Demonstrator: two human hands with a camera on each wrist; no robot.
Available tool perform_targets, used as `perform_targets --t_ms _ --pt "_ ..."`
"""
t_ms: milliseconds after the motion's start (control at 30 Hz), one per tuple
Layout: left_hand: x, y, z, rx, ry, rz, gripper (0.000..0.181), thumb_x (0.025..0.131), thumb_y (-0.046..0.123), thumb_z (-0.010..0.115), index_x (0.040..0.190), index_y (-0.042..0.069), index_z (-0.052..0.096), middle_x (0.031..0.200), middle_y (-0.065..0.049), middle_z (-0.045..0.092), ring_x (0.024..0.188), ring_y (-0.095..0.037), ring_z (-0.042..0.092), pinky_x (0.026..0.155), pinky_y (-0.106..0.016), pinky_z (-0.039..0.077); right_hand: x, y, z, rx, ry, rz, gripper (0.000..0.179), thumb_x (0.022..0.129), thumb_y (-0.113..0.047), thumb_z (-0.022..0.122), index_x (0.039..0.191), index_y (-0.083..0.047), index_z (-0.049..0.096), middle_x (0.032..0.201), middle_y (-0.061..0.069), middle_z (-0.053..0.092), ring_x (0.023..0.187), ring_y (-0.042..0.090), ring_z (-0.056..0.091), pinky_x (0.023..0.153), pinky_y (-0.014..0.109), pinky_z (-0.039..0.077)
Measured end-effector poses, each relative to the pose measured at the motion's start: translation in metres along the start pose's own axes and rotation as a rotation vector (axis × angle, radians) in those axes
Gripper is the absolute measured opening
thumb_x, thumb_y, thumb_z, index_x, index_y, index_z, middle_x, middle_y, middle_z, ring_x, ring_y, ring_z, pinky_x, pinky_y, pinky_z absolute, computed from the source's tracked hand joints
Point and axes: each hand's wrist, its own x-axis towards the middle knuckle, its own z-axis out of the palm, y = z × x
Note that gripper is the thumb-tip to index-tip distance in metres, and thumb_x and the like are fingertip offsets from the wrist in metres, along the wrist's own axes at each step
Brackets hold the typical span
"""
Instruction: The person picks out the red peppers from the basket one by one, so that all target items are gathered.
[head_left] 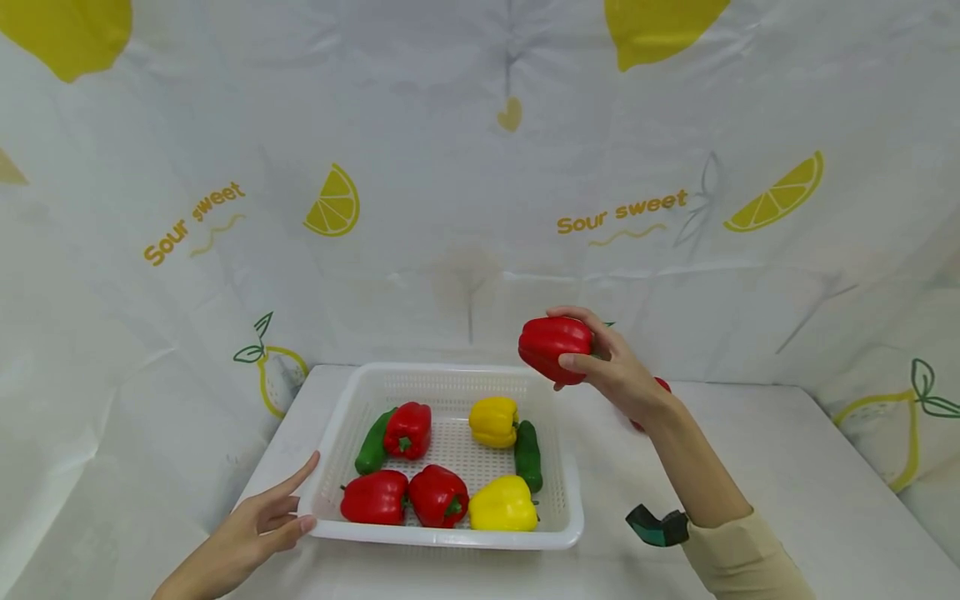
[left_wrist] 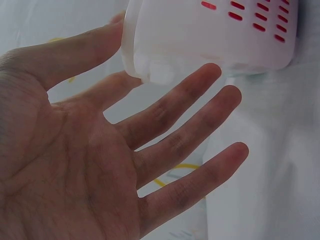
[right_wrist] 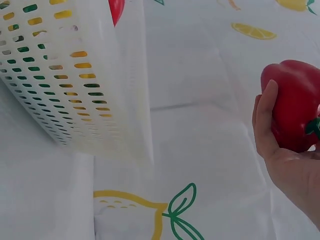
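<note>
Up above the basket's back right corner, my right hand (head_left: 611, 367) grips a red bell pepper (head_left: 555, 346), fingers over its top and thumb on its near side. The right wrist view shows this pepper (right_wrist: 292, 105) with its green stem toward the palm. A white plastic basket (head_left: 442, 537) stands on the table, holding several red bell peppers (head_left: 375, 497), yellow bell peppers (head_left: 504, 504) and two long green vegetables (head_left: 528, 457). My left hand (head_left: 251, 529) is at the basket's left front corner, thumb and forefinger against the rim. Its other fingers (left_wrist: 180, 140) are spread and nearly straight.
Behind my right forearm, another red item (head_left: 662, 384) lies on the white table (head_left: 720, 467), mostly hidden. A dark strap piece (head_left: 657, 527) sticks out at the right wrist. White cloth (head_left: 450, 167) with lemon prints hangs at the back and sides.
</note>
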Motion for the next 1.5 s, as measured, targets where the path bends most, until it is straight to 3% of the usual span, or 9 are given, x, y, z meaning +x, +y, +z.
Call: perform_targets --t_ms 233,500,700,900,1100,1267,1500 --pt "0.002 0.0 0.0 -0.004 -0.003 -0.002 0.08 0.114 0.02 0.058 0.175 0.015 0.007 0.137 -0.022 0.069 0.113 0.006 0.069 0.096 -0.039 0.067 -0.004 0.003 -0.005 -0.035 0.042 0.007 0.067 0.097 -0.001 0.064 0.152 -0.03 0.04 0.143 0.002 0.057 0.121 0.019 0.066 0.097 0.03 0.065" --pt "0.002 0.001 0.001 0.011 -0.007 0.01 0.08 0.114 0.02 0.057 0.175 0.014 0.006 0.13 -0.019 0.071 0.112 0.005 0.069 0.095 -0.036 0.067 -0.006 0.006 -0.008 0.03 0.023 -0.053 0.056 0.1 0.001 0.057 0.15 -0.021 0.046 0.146 0.002 0.056 0.126 0.018 0.063 0.102 0.028 0.063" --pt "0.002 0.002 0.001 0.014 0.0 0.007 0.08 0.114 0.021 0.058 0.175 0.014 0.007 0.131 -0.019 0.071 0.112 0.006 0.069 0.095 -0.037 0.067 -0.009 0.005 -0.008 0.089 -0.015 -0.069 0.064 0.099 0.005 0.054 0.157 -0.021 0.047 0.15 0.0 0.054 0.134 0.018 0.057 0.104 0.029 0.062" --pt "0.001 0.001 0.001 0.009 0.0 0.019 0.08 0.114 0.019 0.057 0.175 0.014 0.007 0.127 -0.019 0.071 0.112 0.004 0.069 0.093 -0.029 0.066 -0.012 0.0 -0.009 0.136 -0.036 -0.153 0.062 0.101 0.008 0.046 0.159 -0.013 0.04 0.153 0.001 0.053 0.133 0.017 0.059 0.102 0.03 0.064" --pt "0.0 0.0 0.001 0.005 0.0 0.03 0.08 0.114 0.018 0.057 0.175 0.013 0.006 0.134 -0.023 0.07 0.112 0.005 0.069 0.091 -0.022 0.063 -0.013 -0.002 -0.009 0.142 -0.002 -0.199 0.055 0.103 0.007 0.04 0.152 -0.017 0.048 0.147 0.005 0.057 0.128 0.019 0.063 0.1 0.032 0.064" --pt "-0.001 -0.001 0.001 0.005 -0.001 0.034 0.079 0.114 0.018 0.056 0.175 0.013 0.006 0.136 -0.024 0.069 0.112 0.005 0.069 0.091 -0.021 0.063 -0.014 -0.003 -0.009 0.17 0.027 -0.176 0.057 0.105 0.005 0.036 0.157 -0.016 0.047 0.141 0.003 0.062 0.125 0.018 0.064 0.101 0.033 0.064" --pt "0.0 -0.003 0.001 0.023 0.003 0.064 0.079 0.114 0.017 0.056 0.175 0.013 0.006 0.13 -0.021 0.071 0.112 0.005 0.069 0.091 -0.021 0.063 -0.016 -0.005 -0.011 0.191 0.0 -0.129 0.06 0.101 0.003 0.037 0.155 -0.021 0.047 0.148 0.001 0.058 0.133 0.019 0.061 0.102 0.04 0.065"
